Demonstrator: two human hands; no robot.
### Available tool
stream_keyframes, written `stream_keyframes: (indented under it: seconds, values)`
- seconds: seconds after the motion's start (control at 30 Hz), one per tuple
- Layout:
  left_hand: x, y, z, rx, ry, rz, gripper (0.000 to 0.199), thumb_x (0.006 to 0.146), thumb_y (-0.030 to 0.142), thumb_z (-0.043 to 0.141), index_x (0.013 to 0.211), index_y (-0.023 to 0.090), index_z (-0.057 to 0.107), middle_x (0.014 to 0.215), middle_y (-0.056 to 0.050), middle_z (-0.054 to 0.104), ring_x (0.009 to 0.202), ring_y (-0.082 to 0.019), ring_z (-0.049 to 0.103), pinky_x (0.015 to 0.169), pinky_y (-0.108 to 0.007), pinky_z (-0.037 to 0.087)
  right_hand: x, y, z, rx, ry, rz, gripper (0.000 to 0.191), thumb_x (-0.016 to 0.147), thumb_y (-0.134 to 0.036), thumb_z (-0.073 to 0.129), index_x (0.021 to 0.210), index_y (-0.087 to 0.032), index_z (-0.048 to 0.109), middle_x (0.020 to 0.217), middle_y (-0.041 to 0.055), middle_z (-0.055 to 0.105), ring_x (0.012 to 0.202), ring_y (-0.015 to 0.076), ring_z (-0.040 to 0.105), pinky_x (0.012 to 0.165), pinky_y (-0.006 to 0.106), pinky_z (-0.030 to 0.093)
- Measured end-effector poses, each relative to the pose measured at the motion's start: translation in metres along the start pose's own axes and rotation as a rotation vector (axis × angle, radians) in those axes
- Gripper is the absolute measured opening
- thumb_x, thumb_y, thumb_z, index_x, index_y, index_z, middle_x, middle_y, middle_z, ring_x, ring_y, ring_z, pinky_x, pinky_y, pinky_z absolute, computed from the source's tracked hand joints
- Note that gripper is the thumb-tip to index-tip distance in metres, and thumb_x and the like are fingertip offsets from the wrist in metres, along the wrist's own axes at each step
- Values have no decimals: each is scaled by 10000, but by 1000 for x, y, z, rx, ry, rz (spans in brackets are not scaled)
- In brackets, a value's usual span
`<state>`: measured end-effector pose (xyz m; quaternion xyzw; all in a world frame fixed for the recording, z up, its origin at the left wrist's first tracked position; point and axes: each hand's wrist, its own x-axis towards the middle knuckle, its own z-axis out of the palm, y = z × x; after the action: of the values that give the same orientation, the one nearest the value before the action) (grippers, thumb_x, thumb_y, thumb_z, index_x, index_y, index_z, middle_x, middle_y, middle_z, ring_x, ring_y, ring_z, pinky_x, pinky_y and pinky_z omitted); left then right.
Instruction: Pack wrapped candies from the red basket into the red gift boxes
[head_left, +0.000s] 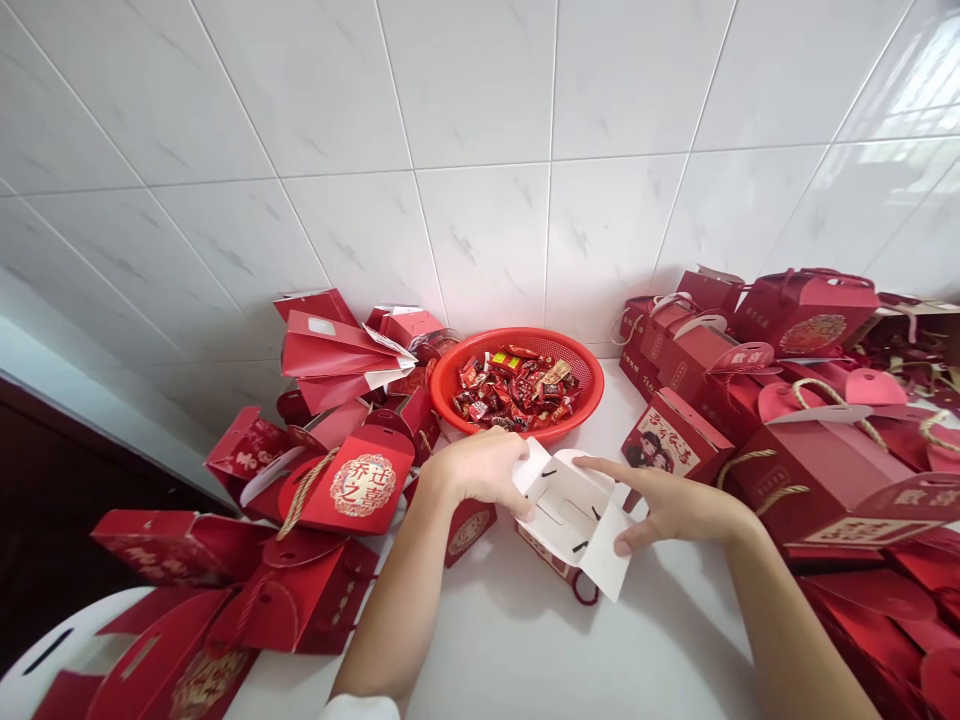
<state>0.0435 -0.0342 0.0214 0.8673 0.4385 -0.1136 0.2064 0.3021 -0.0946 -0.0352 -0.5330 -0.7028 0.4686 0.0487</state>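
Observation:
A small red gift box point(564, 512) with a white inside stands on the white table in front of me, its top flaps spread apart. No contents show inside; knotted dark cord ends poke through its walls, and a dark red cord loop point(586, 588) hangs at the near side. My left hand point(484, 470) pinches the box's left flap between thumb and fingers. On the opposite side, my right hand point(660, 502) has its thumb and fingers around the right flap. Just behind the box sits a red plastic basket point(442, 385) with wrapped candies point(517, 390) in it.
Red gift boxes point(360, 488) are piled on the left, some with rope handles. More boxes point(825, 460) crowd the right side, and one with a printed couple point(675, 440) stands close to my right hand. A tiled wall point(487, 240) rises behind the table point(510, 650).

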Motion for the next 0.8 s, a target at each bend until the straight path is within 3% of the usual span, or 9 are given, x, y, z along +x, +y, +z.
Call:
stream_keyframes:
  seconds: [0.23, 0.47, 0.6, 0.67, 0.8]
  values:
    - [9, -16, 2, -66, -3, 1, 350, 558, 494, 766, 681, 206, 611, 631, 18, 501, 698, -190, 521, 573, -258, 326, 19, -9, -7, -73, 11, 15, 1148, 593, -433, 828, 1583, -337, 256, 1375, 66, 584, 1078, 276, 602, 948, 343, 466]
    - [4, -22, -1, -89, 35, -57, 333, 656, 517, 699, 625, 207, 581, 639, 15, 523, 634, -165, 491, 553, -275, 283, 27, -40, -18, -312, 46, 104, 1171, 560, -360, 867, 1575, -347, 283, 1387, 122, 562, 1166, 342, 583, 940, 388, 471]
    - [-5, -14, -4, -75, 123, -94, 366, 728, 499, 641, 572, 203, 494, 606, 6, 484, 626, -170, 495, 562, -281, 290, 20, -52, -40, -262, 35, -52, 896, 653, -391, 807, 1484, -308, 483, 1337, 94, 606, 1066, 285, 638, 897, 350, 503]
    - [-10, -9, -5, -63, 153, -104, 344, 761, 477, 613, 580, 203, 512, 581, 3, 490, 618, -179, 517, 573, -287, 304, 23, -57, -57, -249, 97, -158, 729, 729, -406, 746, 1421, -270, 560, 1310, 87, 631, 1033, 260, 653, 896, 333, 506]
    - [-18, -4, -7, -94, 237, -63, 290, 820, 487, 578, 802, 228, 707, 811, -41, 699, 845, -253, 649, 687, -303, 407, 67, -65, -86, -322, 253, -183, 542, 803, -403, 683, 1309, -215, 639, 1252, 90, 669, 1072, 252, 649, 909, 316, 505]
